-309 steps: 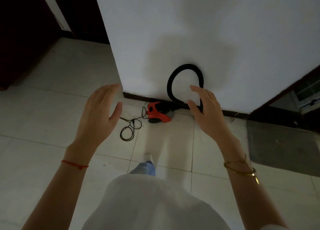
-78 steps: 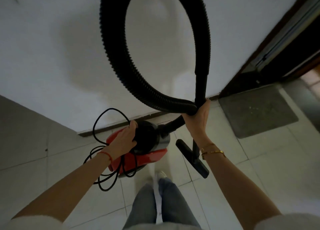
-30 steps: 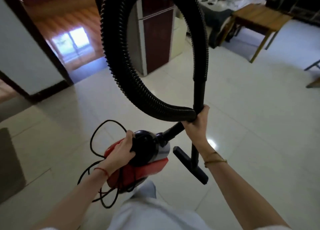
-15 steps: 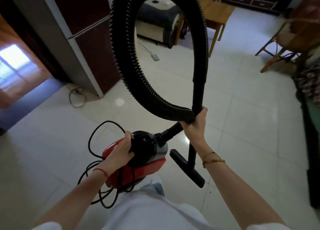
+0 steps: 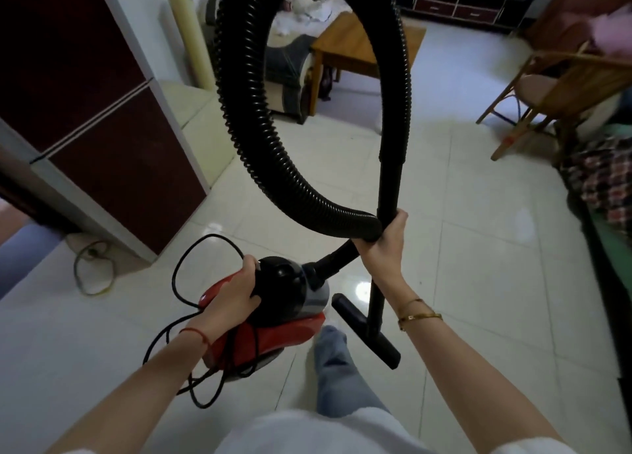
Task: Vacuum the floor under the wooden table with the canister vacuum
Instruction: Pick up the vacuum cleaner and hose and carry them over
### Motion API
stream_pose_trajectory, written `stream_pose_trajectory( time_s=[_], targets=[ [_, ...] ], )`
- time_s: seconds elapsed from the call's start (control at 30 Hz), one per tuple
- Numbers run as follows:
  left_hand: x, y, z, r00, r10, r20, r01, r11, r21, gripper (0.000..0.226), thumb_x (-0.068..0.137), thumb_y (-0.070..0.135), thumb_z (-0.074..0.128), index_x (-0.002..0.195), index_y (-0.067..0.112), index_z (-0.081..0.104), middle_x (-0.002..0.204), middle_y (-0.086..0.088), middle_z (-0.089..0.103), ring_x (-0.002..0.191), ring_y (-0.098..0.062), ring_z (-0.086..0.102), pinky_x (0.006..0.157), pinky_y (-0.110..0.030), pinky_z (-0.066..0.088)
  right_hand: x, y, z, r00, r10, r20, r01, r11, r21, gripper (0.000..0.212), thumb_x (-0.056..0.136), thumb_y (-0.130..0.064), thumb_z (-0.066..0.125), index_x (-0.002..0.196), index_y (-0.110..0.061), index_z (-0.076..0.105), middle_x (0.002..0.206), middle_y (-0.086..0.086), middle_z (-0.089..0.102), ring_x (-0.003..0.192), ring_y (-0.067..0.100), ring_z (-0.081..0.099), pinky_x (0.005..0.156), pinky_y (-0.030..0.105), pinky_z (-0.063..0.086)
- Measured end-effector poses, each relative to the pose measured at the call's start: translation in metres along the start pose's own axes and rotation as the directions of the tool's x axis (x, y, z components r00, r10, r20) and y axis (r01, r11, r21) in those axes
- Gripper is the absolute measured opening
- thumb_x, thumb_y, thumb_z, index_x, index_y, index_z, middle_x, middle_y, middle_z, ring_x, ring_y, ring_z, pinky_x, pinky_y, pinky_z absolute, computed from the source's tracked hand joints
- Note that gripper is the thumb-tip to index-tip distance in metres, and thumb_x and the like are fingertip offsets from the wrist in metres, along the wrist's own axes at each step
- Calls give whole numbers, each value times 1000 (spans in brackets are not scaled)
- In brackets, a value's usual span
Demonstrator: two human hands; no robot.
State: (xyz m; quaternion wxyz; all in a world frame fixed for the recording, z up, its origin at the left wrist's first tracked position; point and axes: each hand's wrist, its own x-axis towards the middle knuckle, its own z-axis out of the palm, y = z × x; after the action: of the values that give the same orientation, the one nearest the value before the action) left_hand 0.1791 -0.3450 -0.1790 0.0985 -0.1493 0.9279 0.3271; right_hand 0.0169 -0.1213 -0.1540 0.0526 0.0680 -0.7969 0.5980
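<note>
Gripping the red and black vacuum (image 5: 270,320) by the top of its body, the left hand (image 5: 236,294) has its fingers (image 5: 251,298) curled tight round the dark rounded part, and the machine hangs clear of the pale tiled floor (image 5: 478,282). The right hand (image 5: 383,245) is closed round the black tube (image 5: 390,180) and the near end of the ribbed hose (image 5: 246,118) together, thumb up along the tube, no fingers loose. The hose rises from that grip in a big loop that arches above the hands and comes down into the upright tube; below the right hand the tube runs on to the flat floor nozzle (image 5: 366,330), which hangs beside the vacuum, above the floor. A black power cord (image 5: 184,279) loops from the vacuum's left side and dangles under the left wrist. The wooden table (image 5: 345,48) stands well ahead across the room, seen partly through the hose loop, with a sofa (image 5: 287,67) just to its left. A dark red cabinet (image 5: 102,118) is at the left, a wooden chair (image 5: 561,87) at the right.
</note>
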Motion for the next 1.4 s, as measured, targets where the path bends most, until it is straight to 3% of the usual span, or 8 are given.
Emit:
stream_pose_trajectory(
  time_s=[0.1, 0.27, 0.53, 0.67, 0.83, 1.17, 1.33, 1.4],
  targets=[
    [77, 10, -22, 1000, -4, -8, 4, 1000, 14, 37, 78, 0, 51, 96, 20, 26, 75, -4, 53, 63, -16, 57, 53, -33, 43, 83, 9, 24, 1000, -18, 11, 18, 1000, 6, 54, 68, -16, 76, 103, -19, 34, 100, 9, 48, 84, 20, 56, 65, 29, 53],
    [195, 33, -65, 999, -13, -47, 14, 999, 35, 39, 80, -1, 52, 103, 18, 25, 74, -1, 49, 61, -8, 52, 45, -19, 31, 219, 7, 66, 998, -49, 48, 50, 999, -14, 54, 68, -19, 76, 100, -20, 33, 97, 6, 46, 81, 19, 53, 64, 33, 52],
    [384, 39, -135, 998, -46, -33, 45, 999, -30, 38, 76, 0, 48, 98, 20, 24, 77, -9, 52, 64, -21, 57, 54, -39, 44, 404, 7, 144, 997, -70, 32, 72, 995, -67, 52, 65, -22, 72, 99, -26, 33, 96, 3, 47, 83, 21, 54, 65, 43, 54],
    [484, 28, -164, 999, -45, -7, 45, 998, -43, 37, 75, -3, 46, 96, 19, 24, 71, -9, 48, 59, -24, 52, 49, -33, 34, 491, 21, 192, 997, -81, 9, 82, 993, -91, 52, 65, -25, 72, 99, -26, 33, 94, 2, 46, 83, 21, 54, 65, 44, 54],
    [610, 13, -208, 999, -45, 3, 45, 998, -36, 35, 77, -3, 46, 96, 18, 26, 68, -4, 50, 54, -13, 50, 44, -26, 30, 601, 29, 260, 997, -72, 0, 72, 992, -103, 54, 66, -20, 69, 104, -31, 32, 97, 2, 45, 85, 20, 52, 68, 42, 54],
    [836, 2, -291, 997, -70, 16, 71, 997, -34, 45, 77, -3, 48, 99, 27, 23, 81, 2, 55, 83, -26, 59, 79, -45, 47, 806, 41, 362, 1000, -20, -9, 19, 990, -140, 55, 69, -22, 72, 103, -33, 30, 97, 0, 45, 86, 19, 52, 70, 40, 54],
    [952, -8, -305, 998, -59, 18, 59, 998, -25, 52, 76, 6, 49, 119, 17, 21, 92, -4, 59, 87, -27, 61, 80, -50, 51, 914, 71, 407, 1000, -8, 4, 9, 985, -174, 53, 67, -24, 71, 105, -24, 33, 96, 0, 44, 85, 16, 51, 71, 37, 54],
    [998, -12, -301, 999, -48, 13, 48, 999, -7, 51, 76, 7, 51, 118, 15, 22, 87, -6, 58, 78, -27, 61, 71, -47, 53, 955, 85, 424, 1000, -16, 12, 18, 988, -156, 52, 68, -25, 71, 106, -20, 35, 96, 1, 45, 84, 15, 51, 69, 33, 53]
  ],
)
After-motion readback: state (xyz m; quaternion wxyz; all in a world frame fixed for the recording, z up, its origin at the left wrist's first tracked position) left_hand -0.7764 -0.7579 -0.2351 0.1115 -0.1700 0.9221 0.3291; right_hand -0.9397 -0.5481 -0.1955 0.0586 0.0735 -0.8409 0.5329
